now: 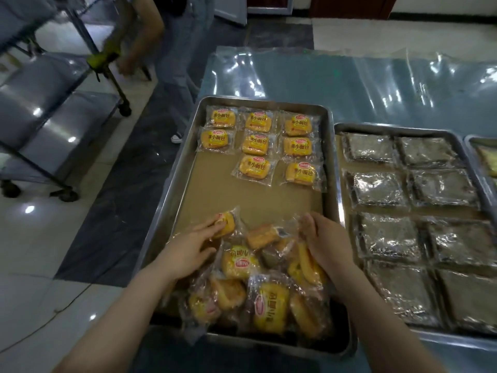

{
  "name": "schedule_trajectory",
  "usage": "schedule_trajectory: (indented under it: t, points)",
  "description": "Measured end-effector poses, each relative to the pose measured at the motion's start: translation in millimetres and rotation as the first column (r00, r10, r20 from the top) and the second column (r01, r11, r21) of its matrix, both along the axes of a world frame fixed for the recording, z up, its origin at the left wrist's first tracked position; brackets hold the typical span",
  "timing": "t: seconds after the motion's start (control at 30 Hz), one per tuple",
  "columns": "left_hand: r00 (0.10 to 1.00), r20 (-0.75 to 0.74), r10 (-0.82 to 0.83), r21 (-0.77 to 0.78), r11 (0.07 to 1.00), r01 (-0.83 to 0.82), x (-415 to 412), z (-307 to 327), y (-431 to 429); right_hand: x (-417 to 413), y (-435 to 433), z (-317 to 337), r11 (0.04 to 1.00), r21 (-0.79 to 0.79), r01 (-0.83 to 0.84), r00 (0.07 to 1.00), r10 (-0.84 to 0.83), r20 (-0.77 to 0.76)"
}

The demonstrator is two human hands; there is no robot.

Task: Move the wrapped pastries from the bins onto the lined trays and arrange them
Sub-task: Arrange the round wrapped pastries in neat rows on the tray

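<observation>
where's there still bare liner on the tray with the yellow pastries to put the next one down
Bare liner shows in the left column, below its second pastry, and in the wide band between the arranged rows and the loose pile. The near end under that pile is crowded; the neighbouring tray is full.

The table (pixel 462 358) is covered by a plastic sheet (pixel 349 76). A bun tray (pixel 269 101) is set on it, a second tray (pixel 390 127) just right of it, a third tray (pixel 470 140) farther right.
</observation>
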State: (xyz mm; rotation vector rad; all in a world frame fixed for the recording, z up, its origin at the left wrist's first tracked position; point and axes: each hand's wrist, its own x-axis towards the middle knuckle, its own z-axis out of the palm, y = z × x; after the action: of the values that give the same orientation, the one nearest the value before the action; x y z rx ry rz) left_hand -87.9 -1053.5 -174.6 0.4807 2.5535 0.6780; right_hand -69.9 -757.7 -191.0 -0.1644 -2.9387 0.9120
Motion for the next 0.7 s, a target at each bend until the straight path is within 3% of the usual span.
schedule_trajectory:
  t: [0.23, 0.4, 0.57, 0.7]
  points:
    - [0.932, -0.323, 0.165, -0.050, 0.980, -0.191, -20.2, -16.1, 4.3, 14.4, 4.5, 2.8, 0.997, -0.073, -0.013, 1.000, 0.014, 0.010]
    - [0.955, -0.296, 0.011, -0.191, 0.979, -0.071, -70.7, -26.3, -0.5, 8.8, 8.6, 5.1, 0.990, -0.042, -0.137, 0.984, 0.141, 0.112]
    - [0.929, -0.325, -0.178, -0.430, 0.903, 0.023, -115.6, -41.6, 0.2, 5.5, 22.8, 10.0, 0.924, -0.208, -0.321, 0.877, 0.373, 0.304]
    - [0.933, -0.296, -0.205, -0.497, 0.867, 0.033, -143.5, -41.3, 0.5, 4.2, 17.7, 8.5, 0.942, -0.138, -0.306, 0.906, 0.332, 0.261]
